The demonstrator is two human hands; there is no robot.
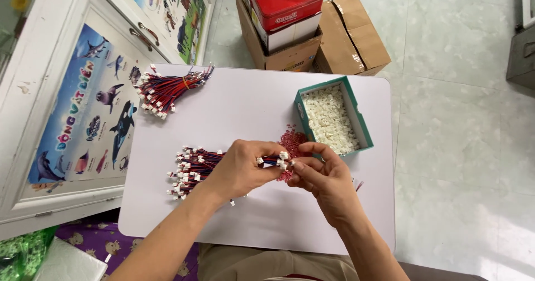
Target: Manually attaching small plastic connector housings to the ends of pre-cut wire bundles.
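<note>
A short red-and-blue wire lead point(271, 160) with small white plugs lies level, pinched at the counter's centre, its plug end pointing to 3 o'clock.

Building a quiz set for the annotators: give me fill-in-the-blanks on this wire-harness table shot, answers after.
1. The white connector housings lie in a small box whose rim is ____.
2. The left hand grips a bundle of red and ____ wires.
3. The banded wire bundle lies at the table's far ____ corner.
4. The right hand is nearest the pile of small ____ crimp terminals.

Missing words: green; blue; left; red
</note>
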